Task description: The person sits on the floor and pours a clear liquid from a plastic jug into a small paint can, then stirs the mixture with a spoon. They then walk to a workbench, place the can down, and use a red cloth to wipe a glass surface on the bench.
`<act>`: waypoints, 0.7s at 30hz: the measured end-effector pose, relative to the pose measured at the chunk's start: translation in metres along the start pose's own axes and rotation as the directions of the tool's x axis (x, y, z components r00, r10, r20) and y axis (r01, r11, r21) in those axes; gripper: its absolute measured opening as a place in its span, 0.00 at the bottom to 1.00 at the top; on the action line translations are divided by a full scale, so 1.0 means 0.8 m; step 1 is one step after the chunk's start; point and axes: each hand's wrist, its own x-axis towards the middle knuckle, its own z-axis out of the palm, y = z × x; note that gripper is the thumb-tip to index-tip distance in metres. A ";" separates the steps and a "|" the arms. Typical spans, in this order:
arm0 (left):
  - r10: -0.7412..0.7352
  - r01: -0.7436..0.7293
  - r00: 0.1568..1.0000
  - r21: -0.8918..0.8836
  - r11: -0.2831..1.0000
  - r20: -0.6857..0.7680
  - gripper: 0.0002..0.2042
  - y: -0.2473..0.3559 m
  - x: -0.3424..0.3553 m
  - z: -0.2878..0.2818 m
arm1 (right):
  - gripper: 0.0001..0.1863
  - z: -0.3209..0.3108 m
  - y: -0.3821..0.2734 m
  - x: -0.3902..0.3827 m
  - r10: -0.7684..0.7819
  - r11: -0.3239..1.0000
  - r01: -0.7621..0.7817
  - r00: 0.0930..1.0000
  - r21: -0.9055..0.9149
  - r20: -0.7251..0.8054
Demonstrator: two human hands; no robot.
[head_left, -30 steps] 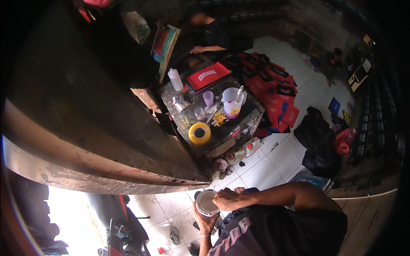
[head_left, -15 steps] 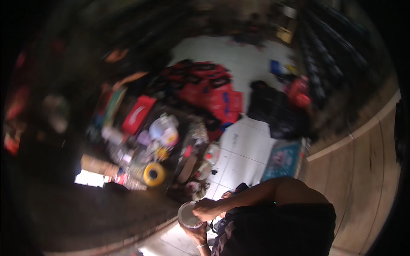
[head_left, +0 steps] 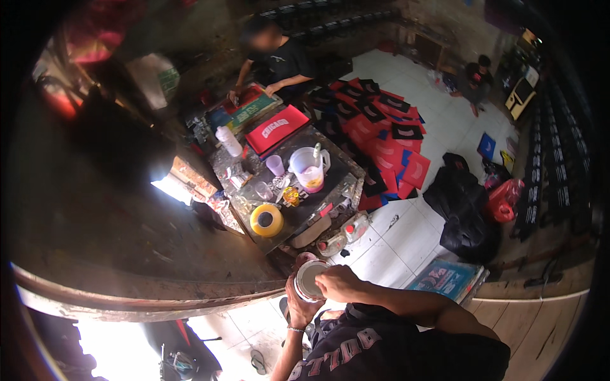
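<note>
White-rimmed tub (head_left: 306, 296), one; hands (head_left: 339, 284), two

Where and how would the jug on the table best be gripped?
Probably by its handle, coming from the person's right: the loop juts out on that side of the upright jug, while a cup stands close on its left.

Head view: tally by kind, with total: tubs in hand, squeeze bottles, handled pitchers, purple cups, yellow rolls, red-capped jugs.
Tub in hand: 1
Squeeze bottle: 1
Handled pitcher: 1
Purple cup: 1
Yellow roll: 1
Red-capped jugs: 2
Total: 7
</note>
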 end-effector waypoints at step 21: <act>-0.190 0.183 0.974 -0.065 0.981 -0.121 0.56 -0.002 -0.047 -0.014 | 0.09 0.031 -0.018 0.023 -0.244 0.970 0.239 0.958 0.053 0.152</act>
